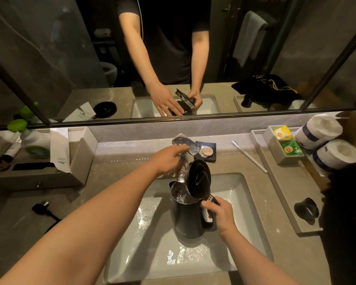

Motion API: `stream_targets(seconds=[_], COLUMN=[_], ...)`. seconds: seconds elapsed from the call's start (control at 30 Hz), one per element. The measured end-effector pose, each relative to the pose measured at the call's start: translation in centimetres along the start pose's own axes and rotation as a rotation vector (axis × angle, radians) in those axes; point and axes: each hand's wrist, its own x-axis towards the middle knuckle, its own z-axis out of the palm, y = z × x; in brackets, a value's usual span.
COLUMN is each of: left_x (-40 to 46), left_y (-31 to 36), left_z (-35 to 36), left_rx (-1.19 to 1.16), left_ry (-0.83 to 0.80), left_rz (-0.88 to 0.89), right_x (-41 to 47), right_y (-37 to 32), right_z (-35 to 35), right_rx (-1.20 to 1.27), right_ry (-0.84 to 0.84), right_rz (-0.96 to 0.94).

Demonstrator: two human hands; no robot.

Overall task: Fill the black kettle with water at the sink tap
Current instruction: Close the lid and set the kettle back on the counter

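Fingers of my left hand (pixel 169 159) are draped over the chrome tap (pixel 185 146), pressing down on its flat lever, closed loosely on the metal rather than pinching it. Over on the far left of the counter I see a green-capped bottle (pixel 32 140) and a folded paper card (pixel 59 149) leaning in a grey tray (pixel 78 161), and nearer me a black plug (pixel 40 207) lies flat on the stone with its cord trailing off.

Moving across, water runs down from the spout into the black kettle (pixel 188 220), which sits low inside the white sink (pixel 245 202), directly under the tap. Its lid (pixel 198 177) is flipped up, standing nearly upright on the hinge, and I can see bubbling water in the open mouth. Behind the tap, a round soap (pixel 206 151) rests on a dark dish (pixel 211 149).

My right hand (pixel 221 215) is clamped around the kettle's handle, thumb up near the hinge, holding the body steady under the stream.

Further right, a white toothbrush (pixel 249 156) lies diagonally on the counter. Beyond it a grey organiser (pixel 275 153) holds a yellow tea sachet (pixel 283 132) and a green one (pixel 291 149), with two toilet rolls (pixel 319 130) stacked just beside it, and a black ring (pixel 306 209) sits in the long tray.
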Motion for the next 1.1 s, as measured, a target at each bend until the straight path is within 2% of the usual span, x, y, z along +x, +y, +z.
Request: stream_targets(seconds=[0.1,0.2,0.37,0.53,0.7,0.8,0.97,1.1], left_x=[-1.9,-4.3,-5.5,-6.4,-8.1,-9.3,-10.5,-11.6], left_y=[0.9,1.9,3.6,5.1,5.9,6.4,7.1,6.7], left_z=[1.2,3.1,3.9,4.0,4.2,4.2,2.7,1.5], left_rx=[-0.338,-0.491,-0.419,-0.258,-0.314,-0.283,-0.189,-0.203], left_ry=[0.240,0.212,0.250,0.221,0.239,0.240,0.343,0.319], left_rz=[-0.051,-0.010,0.032,0.108,0.074,0.126,0.214,0.231], right_x=[-0.6,-1.4,-3.0,-4.9,-6.7,-7.7,-8.5,-8.8], right_y=[0.2,0.3,-0.8,-3.5,-6.5,-8.2,-10.6,-11.3], right_z=[-0.8,-1.9,-3.9,-5.5,-6.9,-7.2,-6.6,-5.6], right_rx=[0.015,0.023,0.020,0.046,0.083,0.090,0.122,0.133], right_ry=[0.010,0.012,0.036,0.057,0.055,0.060,0.042,0.044], right_rz=[-0.009,-0.024,-0.087,-0.153,-0.248,-0.297,-0.370,-0.393])
